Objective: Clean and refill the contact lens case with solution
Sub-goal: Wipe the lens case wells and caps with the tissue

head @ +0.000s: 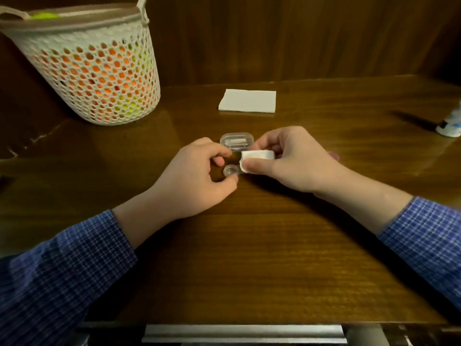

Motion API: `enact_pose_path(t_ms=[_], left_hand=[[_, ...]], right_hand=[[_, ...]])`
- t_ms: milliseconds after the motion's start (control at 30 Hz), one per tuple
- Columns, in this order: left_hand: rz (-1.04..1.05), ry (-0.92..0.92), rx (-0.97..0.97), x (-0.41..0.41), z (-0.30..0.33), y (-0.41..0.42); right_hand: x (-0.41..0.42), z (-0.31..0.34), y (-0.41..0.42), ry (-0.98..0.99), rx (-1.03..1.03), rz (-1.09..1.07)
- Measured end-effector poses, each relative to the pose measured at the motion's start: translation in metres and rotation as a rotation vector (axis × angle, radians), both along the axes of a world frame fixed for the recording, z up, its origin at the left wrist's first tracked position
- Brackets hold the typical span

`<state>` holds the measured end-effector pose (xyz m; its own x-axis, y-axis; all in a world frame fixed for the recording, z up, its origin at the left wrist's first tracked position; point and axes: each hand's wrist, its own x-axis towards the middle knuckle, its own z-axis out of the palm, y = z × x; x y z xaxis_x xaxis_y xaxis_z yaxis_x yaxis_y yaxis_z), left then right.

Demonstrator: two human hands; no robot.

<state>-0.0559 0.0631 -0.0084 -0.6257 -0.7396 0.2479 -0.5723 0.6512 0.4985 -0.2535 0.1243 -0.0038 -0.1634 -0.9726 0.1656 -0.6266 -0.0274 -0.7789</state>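
A small clear contact lens case [230,170] lies on the wooden table at the centre. My left hand [199,176] pinches its left well between thumb and curled fingers. My right hand [287,161] grips a folded white tissue [257,158] and holds its end over the case's right well, which is hidden under it. Just behind the hands lies a clear oval box [236,141]. A solution bottle [450,124] stands at the right edge, only partly in view.
A folded white napkin [247,100] lies further back on the table. A white perforated basket [92,71] holding orange and yellow things stands at the back left. A wooden wall panel rises behind. A metal drawer handle [244,333] runs along the near edge.
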Motion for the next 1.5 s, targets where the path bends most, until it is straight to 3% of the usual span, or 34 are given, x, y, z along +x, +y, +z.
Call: enact_pose_path(t_ms=[300,467,733,933,1200,1500], left_hand=[[-0.068,0.045,0.046,-0.003,-0.004,-0.010],[-0.130,0.041,0.077,-0.001,-0.004,-0.014],[-0.355,-0.113,0.177,0.010,0.011,-0.031],[-0.368,0.059,0.236,0.011,0.011,-0.027],[-0.367,0.171,0.244,0.005,0.005,-0.024],[-0.391,0.166,0.302,0.005,0.005,-0.022]], right_hand=[[0.002,-0.012,-0.007,0.279,-0.047,-0.025],[-0.003,-0.005,-0.007,0.280,-0.017,0.071],[-0.023,0.010,0.004,0.160,0.062,0.387],[-0.019,0.009,0.010,0.112,0.041,0.519],[-0.014,0.007,0.010,0.082,0.016,0.458],[-0.012,0.003,0.007,0.081,-0.005,0.341]])
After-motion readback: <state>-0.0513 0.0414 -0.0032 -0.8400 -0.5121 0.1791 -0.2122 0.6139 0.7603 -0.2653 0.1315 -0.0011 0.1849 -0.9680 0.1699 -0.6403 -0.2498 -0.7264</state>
